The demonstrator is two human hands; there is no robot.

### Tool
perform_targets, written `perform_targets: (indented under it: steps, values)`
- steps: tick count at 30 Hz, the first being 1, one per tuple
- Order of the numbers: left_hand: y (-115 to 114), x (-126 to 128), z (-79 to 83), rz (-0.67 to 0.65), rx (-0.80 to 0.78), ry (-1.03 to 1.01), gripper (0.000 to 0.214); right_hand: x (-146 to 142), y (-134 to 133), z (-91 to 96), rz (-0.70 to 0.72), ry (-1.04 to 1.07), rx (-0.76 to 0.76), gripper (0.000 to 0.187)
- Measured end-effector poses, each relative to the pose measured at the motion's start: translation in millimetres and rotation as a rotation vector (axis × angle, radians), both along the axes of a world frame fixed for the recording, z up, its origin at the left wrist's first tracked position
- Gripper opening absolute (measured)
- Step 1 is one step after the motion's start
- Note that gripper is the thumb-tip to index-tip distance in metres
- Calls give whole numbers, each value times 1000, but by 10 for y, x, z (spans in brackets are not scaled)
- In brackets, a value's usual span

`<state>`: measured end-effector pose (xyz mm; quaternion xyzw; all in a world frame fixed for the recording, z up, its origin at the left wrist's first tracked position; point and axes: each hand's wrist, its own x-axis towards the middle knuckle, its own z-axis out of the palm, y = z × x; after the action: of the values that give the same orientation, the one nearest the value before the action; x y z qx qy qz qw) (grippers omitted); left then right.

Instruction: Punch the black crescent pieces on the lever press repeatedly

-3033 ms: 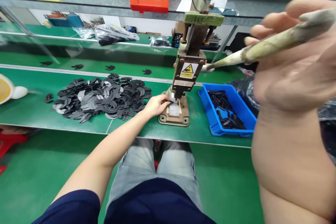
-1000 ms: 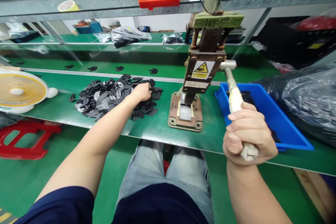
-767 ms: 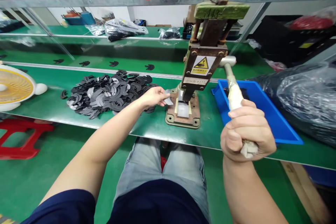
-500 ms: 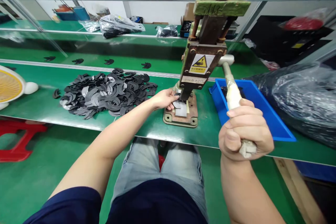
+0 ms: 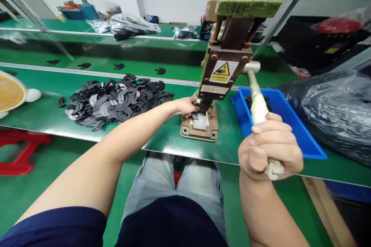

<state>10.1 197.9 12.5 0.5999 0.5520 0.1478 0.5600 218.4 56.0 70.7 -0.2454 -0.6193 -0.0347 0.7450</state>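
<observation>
"Holding what, the left hand (image 5: 187, 106)?"

"A dark flat piece (image 5: 195, 116), low on the base of the hand press (image 5: 220, 56). The fingers look pinched together on its left edge, though their tips are partly lost against the dark shapes. The ram (image 5: 205, 104) crowds the spot, so I can't tell how the piece is seated."

"And the right hand (image 5: 272, 148)?"

"Wrapped fully round the lever (image 5: 259, 104) at the right side of the press — fingers curled tight."

"What lies about the press?"

"Left of it on the table (image 5: 226, 147), a heap of dark curved pieces (image 5: 118, 102), many buried under others. Just right of it, a blue bin (image 5: 292, 117), its contents mostly hidden behind lever and hand. Far left of it, a fan (image 5: 10, 94) — cut off by the picture's edge, like the top of the press."
</observation>
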Motion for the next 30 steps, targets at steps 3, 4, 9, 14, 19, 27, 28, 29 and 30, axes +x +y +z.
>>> perform_targets:
  steps: [3,4,9,14,19,27,28,29,30]
  values:
    - [-3,40,50,-11,29,16,21,17,24,-6,-1,-4,21,30]
    - [-19,52,44,0,47,6,21,29,30,-5,0,-11,18,28]
    - [-349,18,-138,128,135,-170,21,88,71,-21,12,-33,40,29]
    - [-795,-435,-204,47,402,-105,24,66,154,-69,13,48,85,42]
    - [-357,-1211,22,127,724,599,28,0,245,-88,6,135,179,48]
    - [420,-1427,65,-132,485,1076,53,104,178,-114,0,32,105,44]
    - [416,-1406,35,-148,472,1084,52,108,173,-115,0,29,104,44]
    - [402,-1392,5,-161,474,1079,50,106,173,-114,0,34,109,44]
    - [382,-1386,-21,-174,484,1065,47,99,178,-114,-1,45,117,44]
